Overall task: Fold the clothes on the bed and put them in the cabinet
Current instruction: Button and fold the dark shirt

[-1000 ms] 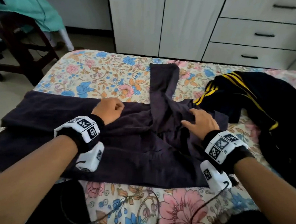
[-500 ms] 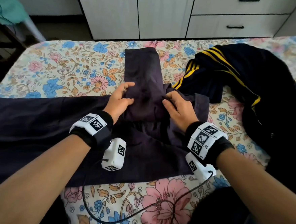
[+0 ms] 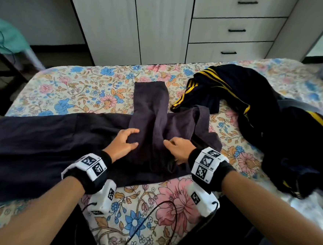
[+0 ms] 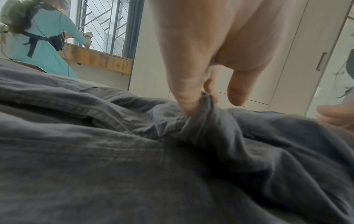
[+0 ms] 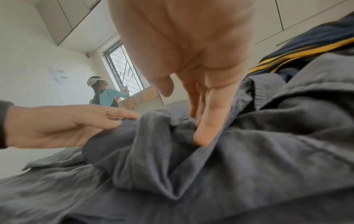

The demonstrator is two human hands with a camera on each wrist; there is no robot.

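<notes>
A dark grey garment (image 3: 40, 142) lies spread across the floral bed (image 3: 73, 89), with one long strip running away towards the white cabinet (image 3: 163, 26). My left hand (image 3: 127, 141) sits on the strip's left edge. In the left wrist view, thumb and forefinger of that hand (image 4: 201, 97) pinch a raised fold of the cloth (image 4: 134, 166). My right hand (image 3: 174, 148) is just to the right, a ridge of cloth between the two. In the right wrist view its fingers (image 5: 203, 121) point straight down and press into the cloth (image 5: 229, 166), thumb clear.
A navy garment with yellow stripes (image 3: 253, 102) lies heaped on the bed's right side. The cabinet's drawers (image 3: 237, 30) are closed. A chair with teal cloth (image 3: 6, 37) stands at the left. Another person in teal (image 4: 42, 50) stands by the window. Cables (image 3: 150, 217) trail near me.
My left hand left the garment's body, moved right onto the strip, and now pinches a fold. My right hand slid left, and both drew back towards me.
</notes>
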